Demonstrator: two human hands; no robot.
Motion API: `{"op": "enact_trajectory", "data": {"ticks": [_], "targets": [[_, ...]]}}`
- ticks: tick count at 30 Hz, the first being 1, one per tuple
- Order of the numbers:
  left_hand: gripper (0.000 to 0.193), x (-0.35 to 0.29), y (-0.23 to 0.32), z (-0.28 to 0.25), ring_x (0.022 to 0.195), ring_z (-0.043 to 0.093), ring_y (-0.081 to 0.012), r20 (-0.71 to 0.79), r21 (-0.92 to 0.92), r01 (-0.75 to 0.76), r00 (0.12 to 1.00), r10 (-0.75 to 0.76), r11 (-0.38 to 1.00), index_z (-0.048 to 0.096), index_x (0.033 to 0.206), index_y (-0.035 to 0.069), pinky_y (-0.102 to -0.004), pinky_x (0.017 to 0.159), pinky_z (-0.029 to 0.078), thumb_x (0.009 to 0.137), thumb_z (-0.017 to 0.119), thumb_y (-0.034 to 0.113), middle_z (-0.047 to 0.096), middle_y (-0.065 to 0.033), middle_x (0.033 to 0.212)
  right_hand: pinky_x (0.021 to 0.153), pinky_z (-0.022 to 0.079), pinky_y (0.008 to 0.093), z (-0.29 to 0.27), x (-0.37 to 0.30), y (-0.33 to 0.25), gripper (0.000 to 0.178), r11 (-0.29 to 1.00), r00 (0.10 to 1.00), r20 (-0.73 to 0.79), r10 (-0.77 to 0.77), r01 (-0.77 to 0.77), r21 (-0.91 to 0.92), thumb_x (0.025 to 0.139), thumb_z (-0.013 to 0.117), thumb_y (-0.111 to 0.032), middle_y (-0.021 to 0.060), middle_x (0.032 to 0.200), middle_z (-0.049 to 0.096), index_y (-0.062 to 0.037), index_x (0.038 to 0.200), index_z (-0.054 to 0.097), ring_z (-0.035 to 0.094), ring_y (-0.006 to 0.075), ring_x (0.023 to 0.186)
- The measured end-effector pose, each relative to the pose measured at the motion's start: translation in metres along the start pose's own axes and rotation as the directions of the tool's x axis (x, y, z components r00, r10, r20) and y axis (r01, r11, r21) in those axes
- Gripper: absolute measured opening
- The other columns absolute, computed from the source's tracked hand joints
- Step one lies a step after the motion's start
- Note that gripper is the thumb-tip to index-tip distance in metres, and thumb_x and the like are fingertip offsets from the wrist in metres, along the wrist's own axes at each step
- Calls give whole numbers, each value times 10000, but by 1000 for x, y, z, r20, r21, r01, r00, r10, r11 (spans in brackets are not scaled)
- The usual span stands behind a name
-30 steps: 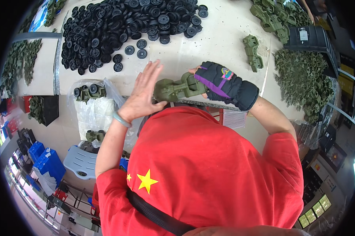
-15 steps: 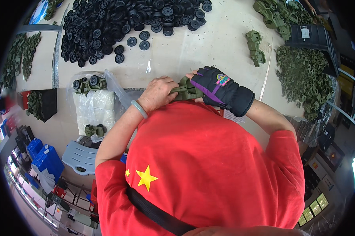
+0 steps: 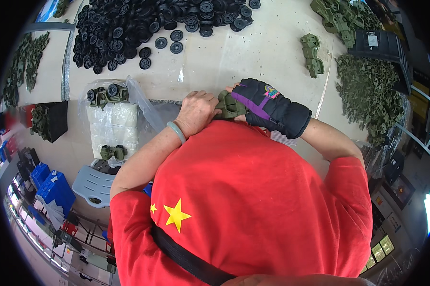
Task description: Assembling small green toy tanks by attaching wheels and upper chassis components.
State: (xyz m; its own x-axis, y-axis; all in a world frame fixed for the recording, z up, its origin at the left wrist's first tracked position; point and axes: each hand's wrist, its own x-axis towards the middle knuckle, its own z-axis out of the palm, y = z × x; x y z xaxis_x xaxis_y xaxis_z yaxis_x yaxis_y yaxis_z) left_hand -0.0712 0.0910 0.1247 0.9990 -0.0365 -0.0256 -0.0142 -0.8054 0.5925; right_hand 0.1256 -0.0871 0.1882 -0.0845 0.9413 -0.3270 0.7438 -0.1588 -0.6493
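Note:
Between my hands, at the table's near edge, is an olive-green plastic toy vehicle body (image 3: 230, 106). Bare, with a pale bangle at the wrist, my left hand (image 3: 197, 112) closes its fingers on the body's left end. My right hand (image 3: 259, 103), in a black and purple fingerless glove, grips the right end. The fingers curl over it, so parts of the body are hidden. The red shirt covers some of its near side.
A large heap of black toy wheels (image 3: 124, 35) lies at the back left, several loose wheels (image 3: 176, 47) beside it. Another green body (image 3: 312, 56) rests at the right, near piled green parts (image 3: 370, 95) and a black crate (image 3: 378, 44). A wheeled green vehicle (image 3: 107, 95) sits on a plastic-wrapped stack.
My left hand has shifted slightly right, closer to my right hand. The green body between them has turned a little, and both hands keep hold of it.

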Motion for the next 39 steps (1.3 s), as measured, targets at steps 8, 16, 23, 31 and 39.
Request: {"op": "enact_trajectory", "data": {"ticks": [8, 16, 23, 31, 39], "targets": [[216, 0, 1, 1, 903, 686, -302, 24, 23, 32, 999, -32, 999, 688, 890, 76, -440, 813, 569, 848, 806, 252, 678, -73, 890, 1111, 469, 478, -2, 6, -6, 821, 992, 990, 80, 115, -119, 44, 878, 801, -402, 238, 1377, 601, -27, 1540, 494, 564, 407, 1280], [255, -2, -16, 9, 967, 678, -321, -137, -133, 183, 970, -201, 974, 741, 997, 67, -451, 866, 546, 855, 804, 268, 682, -93, 950, 1165, 438, 436, -13, 2, 15, 968, 922, 980, -186, 70, 8, 387, 853, 872, -333, 206, 1451, 578, -61, 1641, 381, 560, 361, 1363], [290, -1, -23, 6, 959, 681, -335, -172, -79, 147, 972, -159, 986, 747, 1030, 47, -456, 835, 550, 879, 802, 288, 695, -99, 963, 1109, 490, 411, 7, 10, 19, 899, 844, 955, -228, 189, -39, 535, 857, 873, -303, 176, 1396, 618, -81, 1612, 438, 618, 326, 1287], [995, 1, -27, -16, 1321, 598, -359, 342, -641, 366, 923, -176, 675, 292, 1586, 119, -432, 1151, 463, 793, 891, 170, 441, -158, 1569, 1084, 494, 422, 19, 10, 23, 753, 825, 961, -218, 169, -17, 564, 875, 831, -323, 171, 1321, 623, -55, 1509, 525, 620, 338, 1245], [1116, 13, -9, -26, 1432, 515, -357, 221, -692, 299, 954, -203, 656, 377, 1610, 116, -442, 1221, 409, 683, 987, 225, 531, -168, 1532, 989, 542, 465, -2, 23, -13, 636, 976, 939, -345, -5, 79, 204, 801, 818, -254, 215, 1187, 658, -6, 1344, 601, 654, 405, 1132]]}}
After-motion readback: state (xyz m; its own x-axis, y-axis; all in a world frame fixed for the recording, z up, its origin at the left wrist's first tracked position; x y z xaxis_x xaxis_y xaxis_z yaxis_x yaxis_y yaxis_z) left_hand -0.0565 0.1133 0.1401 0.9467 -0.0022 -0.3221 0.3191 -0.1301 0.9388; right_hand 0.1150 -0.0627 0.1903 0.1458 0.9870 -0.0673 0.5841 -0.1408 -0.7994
